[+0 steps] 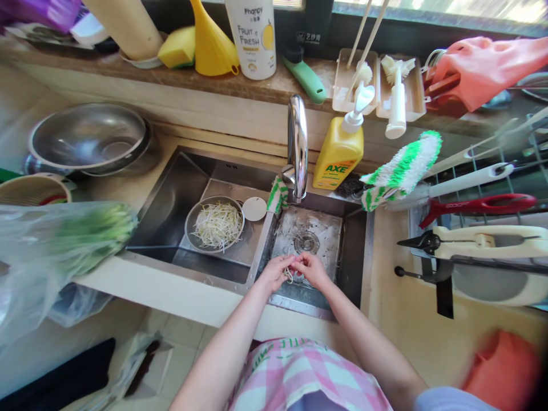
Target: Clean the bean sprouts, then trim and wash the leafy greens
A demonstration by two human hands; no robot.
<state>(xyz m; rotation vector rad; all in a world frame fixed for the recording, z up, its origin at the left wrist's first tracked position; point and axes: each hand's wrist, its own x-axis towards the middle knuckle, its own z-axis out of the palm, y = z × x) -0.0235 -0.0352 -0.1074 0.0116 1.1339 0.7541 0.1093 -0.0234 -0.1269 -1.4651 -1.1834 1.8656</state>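
Over the right sink basin (280, 228), my left hand (276, 272) is closed around a few pale bean sprouts (289, 275), whose ends hang below the fingers. My right hand (313, 269) meets it there, thumb and fingers pinched together at the left hand's fingertips. What lies inside that right pinch is too small to make out. In the left basin, a round metal bowl (189, 224) holds a heap of bean sprouts (218, 225). A round white disc (254, 209) lies beside the bowl.
A chrome faucet (297, 142) rises behind the basins, with a yellow soap bottle (338, 154) to its right. Metal bowls (89, 137) and bagged greens (92, 234) stand left. Scissors (479, 204) and other utensils crowd the rack at right.
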